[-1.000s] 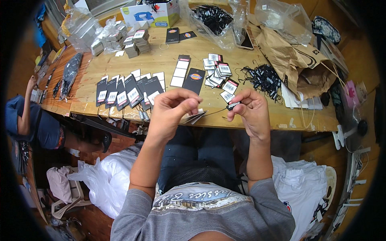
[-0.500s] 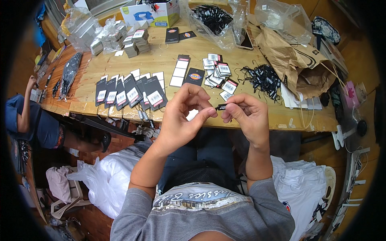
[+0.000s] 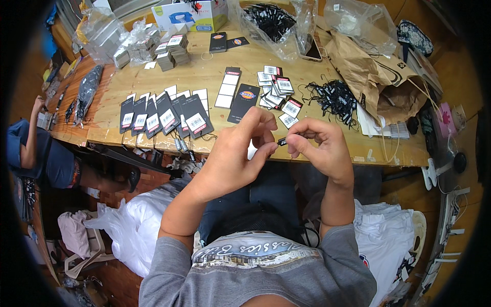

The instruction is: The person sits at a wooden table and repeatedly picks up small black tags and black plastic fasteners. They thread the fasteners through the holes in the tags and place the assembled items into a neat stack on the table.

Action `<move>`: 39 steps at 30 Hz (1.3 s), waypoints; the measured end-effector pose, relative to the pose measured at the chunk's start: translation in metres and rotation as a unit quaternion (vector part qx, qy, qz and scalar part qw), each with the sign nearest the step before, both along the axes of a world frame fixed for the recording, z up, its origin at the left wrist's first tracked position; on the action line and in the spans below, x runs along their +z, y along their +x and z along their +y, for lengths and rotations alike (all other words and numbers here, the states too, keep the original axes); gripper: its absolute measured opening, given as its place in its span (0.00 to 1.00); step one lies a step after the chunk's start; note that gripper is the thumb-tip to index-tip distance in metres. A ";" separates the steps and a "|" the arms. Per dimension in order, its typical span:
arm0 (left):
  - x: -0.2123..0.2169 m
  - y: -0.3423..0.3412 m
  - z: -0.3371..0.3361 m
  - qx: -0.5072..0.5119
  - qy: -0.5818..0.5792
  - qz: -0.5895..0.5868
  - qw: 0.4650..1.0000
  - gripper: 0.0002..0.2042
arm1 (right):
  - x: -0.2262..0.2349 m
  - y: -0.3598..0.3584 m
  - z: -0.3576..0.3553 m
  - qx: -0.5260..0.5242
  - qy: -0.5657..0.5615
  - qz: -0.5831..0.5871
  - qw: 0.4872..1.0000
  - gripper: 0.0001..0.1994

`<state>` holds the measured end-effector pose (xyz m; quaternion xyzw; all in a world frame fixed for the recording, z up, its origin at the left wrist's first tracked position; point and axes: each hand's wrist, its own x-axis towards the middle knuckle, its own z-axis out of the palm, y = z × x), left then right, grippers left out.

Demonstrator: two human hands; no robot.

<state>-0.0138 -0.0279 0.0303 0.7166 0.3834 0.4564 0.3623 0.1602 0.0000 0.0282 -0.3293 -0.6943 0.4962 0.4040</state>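
Just past the table's front edge, a small black string seal (image 3: 282, 141) with pale lettering sits between my fingertips. My left hand (image 3: 240, 148) pinches its left end with thumb and fingers. At its right end, my right hand (image 3: 319, 148) closes thumb and forefinger on it. Any cord from the seal is hidden by my fingers. Beyond my left hand lie a black hang tag (image 3: 243, 102) and a black tag with white label panels (image 3: 228, 87). Smaller barcode tags (image 3: 279, 88) are heaped past my fingertips, with a tangle of black string seals (image 3: 335, 101) to their right.
Black hang tags with barcode stickers (image 3: 168, 116) fan out at left. Bundled tags (image 3: 174, 50), a flat-iron box (image 3: 190, 16) and a plastic bag of black strings (image 3: 269, 23) stand behind. A brown paper bag (image 3: 376, 77) lies right. Another person's arm (image 3: 31, 128) shows far left.
My right hand and forearm have shifted slightly right, and the seal has tilted between my fingers. More of the black hang tag beyond my left hand shows now.
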 end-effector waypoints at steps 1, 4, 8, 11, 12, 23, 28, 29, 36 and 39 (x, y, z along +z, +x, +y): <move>0.000 0.000 0.000 0.002 -0.006 -0.005 1.000 0.16 | 0.000 0.000 0.000 0.010 -0.029 0.015 0.999 0.05; -0.005 0.002 0.003 -0.008 -0.010 -0.042 0.999 0.16 | -0.001 0.000 -0.002 0.029 -0.091 0.056 0.994 0.04; -0.010 -0.002 0.007 -0.071 -0.071 -0.162 0.982 0.20 | -0.003 -0.001 -0.004 0.025 -0.113 0.123 0.986 0.05; -0.028 -0.009 0.016 -0.191 -0.057 -0.230 0.953 0.30 | -0.002 -0.002 -0.010 0.002 -0.084 0.170 0.982 0.06; -0.035 -0.011 0.016 -0.234 -0.084 -0.258 0.934 0.34 | -0.002 -0.002 -0.012 -0.007 -0.068 0.184 0.981 0.06; -0.098 0.007 -0.023 -0.181 -0.508 -0.433 0.722 0.13 | -0.035 -0.028 0.023 -0.102 0.306 -0.334 0.886 0.05; -0.123 0.001 -0.029 -0.184 -0.510 -0.477 0.691 0.14 | -0.050 -0.041 0.025 -0.080 0.347 -0.422 0.834 0.01; -0.123 -0.001 -0.029 -0.180 -0.511 -0.467 0.699 0.14 | -0.051 -0.043 0.025 -0.081 0.363 -0.425 0.825 0.01; -0.130 -0.009 -0.027 -0.153 -0.497 -0.399 0.755 0.14 | -0.051 -0.046 0.021 -0.065 0.385 -0.411 0.824 0.01; -0.133 -0.011 -0.026 -0.152 -0.491 -0.385 0.766 0.15 | -0.051 -0.047 0.020 -0.071 0.366 -0.417 0.829 0.01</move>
